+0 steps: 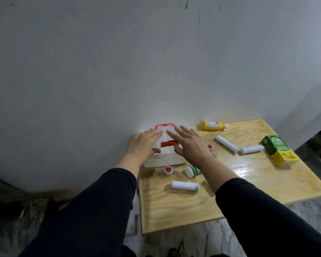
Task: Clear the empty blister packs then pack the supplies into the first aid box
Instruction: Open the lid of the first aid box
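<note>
head view: we hold both hands spread open over the shut first aid box (163, 145) at the counter's (174, 210) far left corner, gripping nothing. our left hand (145, 143) rests on its left end, our right hand (189, 143) hovers above the red latch (170, 143). the box's long axis runs left to right; supplies lie right of it.

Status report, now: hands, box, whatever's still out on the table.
Left hand and right hand open, spread over the closed first aid box. Nothing held. Bandage rolls, yellow bottle and green carton unpacked on the table. No blister packs on it.
</note>
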